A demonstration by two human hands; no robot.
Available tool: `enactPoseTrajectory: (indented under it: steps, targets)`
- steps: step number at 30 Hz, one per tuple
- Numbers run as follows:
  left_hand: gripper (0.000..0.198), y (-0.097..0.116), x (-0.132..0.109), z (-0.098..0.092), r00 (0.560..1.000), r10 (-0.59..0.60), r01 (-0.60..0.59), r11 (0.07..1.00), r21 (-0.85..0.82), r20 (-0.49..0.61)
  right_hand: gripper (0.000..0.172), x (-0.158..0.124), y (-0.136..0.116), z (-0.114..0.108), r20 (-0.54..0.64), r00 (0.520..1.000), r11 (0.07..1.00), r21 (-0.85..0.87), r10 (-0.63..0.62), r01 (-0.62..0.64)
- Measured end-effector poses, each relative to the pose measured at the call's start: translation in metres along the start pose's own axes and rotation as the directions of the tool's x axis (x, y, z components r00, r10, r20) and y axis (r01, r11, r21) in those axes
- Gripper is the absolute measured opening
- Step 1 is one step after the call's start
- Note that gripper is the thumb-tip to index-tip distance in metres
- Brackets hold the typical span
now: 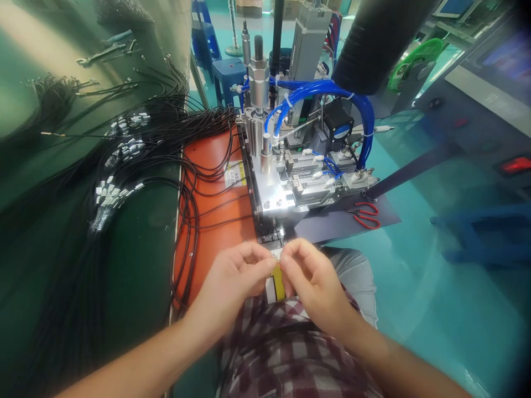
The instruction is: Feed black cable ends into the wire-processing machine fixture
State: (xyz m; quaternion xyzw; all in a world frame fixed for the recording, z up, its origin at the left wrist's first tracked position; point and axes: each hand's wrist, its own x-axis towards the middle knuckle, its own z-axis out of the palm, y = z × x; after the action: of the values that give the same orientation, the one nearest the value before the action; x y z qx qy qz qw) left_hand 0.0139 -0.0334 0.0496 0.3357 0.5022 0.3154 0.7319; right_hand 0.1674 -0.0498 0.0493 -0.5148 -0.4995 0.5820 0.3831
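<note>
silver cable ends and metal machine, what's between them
In the head view: green tabletop, then an orange surface with black cables and a label on it.

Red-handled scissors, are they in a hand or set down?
Set down: the scissors lie on the grey surface beside the machine, away from the left hand and right hand.
</note>
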Motion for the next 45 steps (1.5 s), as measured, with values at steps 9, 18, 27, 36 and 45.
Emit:
enactPoseTrajectory:
  steps: [9,18,27,36,45]
  targets:
    - [0.024,0.001,0.000,0.000,0.999,-0.018,0.020,0.997,0.073,-0.028,0.016,0.004,0.000,-0.009,0.047,0.997,0.997,-0.045,0.060,-0.058]
    - [0.023,-0.001,0.001,0.000,1.000,0.020,-0.020,0.992,0.124,-0.002,0.012,0.015,-0.009,-0.009,0.025,0.999,0.980,-0.198,-0.021,0.026]
    - [0.022,-0.004,0.001,-0.001,0.999,0.036,-0.035,0.991,0.132,-0.010,0.019,0.008,-0.003,-0.008,0.026,0.998,0.987,-0.157,0.049,-0.044]
    - [0.021,0.000,0.001,-0.001,1.000,-0.007,0.008,0.998,0.056,-0.021,0.019,0.008,-0.004,-0.021,0.053,0.988,0.973,-0.188,0.142,-0.130]
    - [0.023,0.003,0.002,0.001,0.999,-0.034,0.036,0.998,0.054,-0.035,0.016,0.010,0.005,-0.013,0.017,0.996,0.994,-0.058,0.093,-0.092]
